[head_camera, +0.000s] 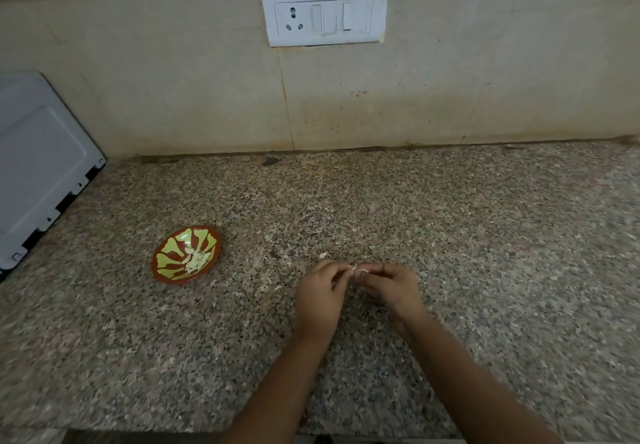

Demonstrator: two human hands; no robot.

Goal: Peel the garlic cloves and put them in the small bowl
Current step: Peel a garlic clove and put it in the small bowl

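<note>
Both hands, the left hand [320, 291] and right hand [391, 287], pinch one garlic clove [358, 270] between fingertips, seemingly mid-peel. The small bowl [162, 267], left of the hands on the surface [485, 235], already holds several peeled cloves [197, 260].

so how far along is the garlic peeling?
Done: a handful of peeled cloves sit in the small bowl. In hand: the left hand and right hand pinch a garlic clove between them, and its skin looks to be coming off. A peel scrap lies on the counter. Left: finish this clove and drop it in the bowl. No further unpeeled cloves are visible.
</note>
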